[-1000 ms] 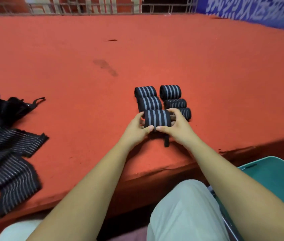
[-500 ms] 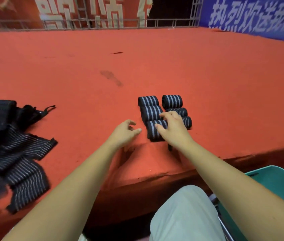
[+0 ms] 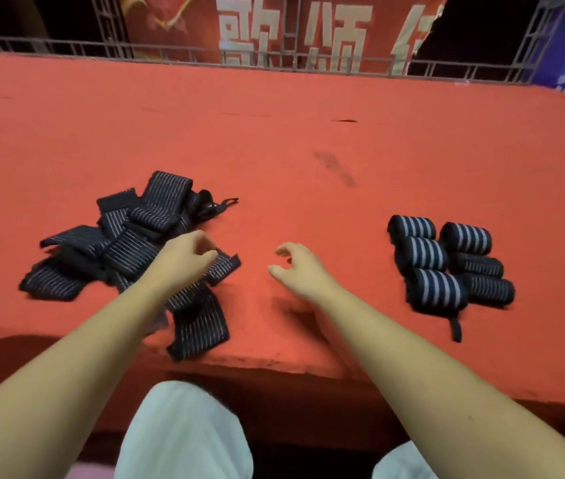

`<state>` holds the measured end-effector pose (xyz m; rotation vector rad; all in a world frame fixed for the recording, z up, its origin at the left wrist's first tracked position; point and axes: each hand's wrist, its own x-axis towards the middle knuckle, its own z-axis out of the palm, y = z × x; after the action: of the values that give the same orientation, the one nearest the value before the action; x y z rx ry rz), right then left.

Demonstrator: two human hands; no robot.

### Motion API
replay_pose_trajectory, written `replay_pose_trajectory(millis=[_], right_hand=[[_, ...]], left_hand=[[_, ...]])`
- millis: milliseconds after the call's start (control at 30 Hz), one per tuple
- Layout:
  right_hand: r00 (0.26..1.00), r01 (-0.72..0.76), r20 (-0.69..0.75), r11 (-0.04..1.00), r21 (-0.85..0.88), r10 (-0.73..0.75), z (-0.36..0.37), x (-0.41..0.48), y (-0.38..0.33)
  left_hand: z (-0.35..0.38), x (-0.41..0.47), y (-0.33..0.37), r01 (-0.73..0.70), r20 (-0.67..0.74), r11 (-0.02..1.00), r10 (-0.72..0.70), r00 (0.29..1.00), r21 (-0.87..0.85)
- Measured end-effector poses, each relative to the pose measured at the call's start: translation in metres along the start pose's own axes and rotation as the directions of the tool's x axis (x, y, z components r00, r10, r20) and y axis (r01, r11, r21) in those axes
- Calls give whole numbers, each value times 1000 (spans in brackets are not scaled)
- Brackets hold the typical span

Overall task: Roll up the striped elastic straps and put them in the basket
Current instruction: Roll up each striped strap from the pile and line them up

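Both hands have left the rolled straps point(image 3: 426, 254) and swung across to the other side: the left hand point(image 3: 184, 259) now hovers over the pile of unrolled straps point(image 3: 125, 243), fingers loosely curled with nothing in them, and the right hand point(image 3: 303, 269) hangs over bare carpet between pile and rolls, equally slack and empty. Six rolls sit in two columns on the red platform point(image 3: 308, 133); no basket is in view. The pile is crossed and overlapping, so tugging one strap would likely drag its neighbours, and the nearest strap point(image 3: 201, 331) already reaches the platform edge and could slip off. A loose tail point(image 3: 456, 328) trails from the front roll, which may unwind when lifted. A railing point(image 3: 170, 55) and a banner point(image 3: 291, 32) stand behind
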<state>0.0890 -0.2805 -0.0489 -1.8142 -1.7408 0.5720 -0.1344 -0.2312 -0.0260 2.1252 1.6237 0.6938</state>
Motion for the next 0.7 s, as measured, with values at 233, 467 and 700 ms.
replay_pose_trajectory(millis=[233,467,700], right_hand=[[994,21,104,1000,15,-23,46,56,-31],[959,247,171,963,-109,-227,85,81,-12],[992,124,-44,941,314,-116,44,72,1]], left_hand=[[34,19,-67,-61,-3,952,65,998,301],[52,40,-100,-131,3,918,140,990,374],[46,42,-98,-131,-29,985,135,990,108]])
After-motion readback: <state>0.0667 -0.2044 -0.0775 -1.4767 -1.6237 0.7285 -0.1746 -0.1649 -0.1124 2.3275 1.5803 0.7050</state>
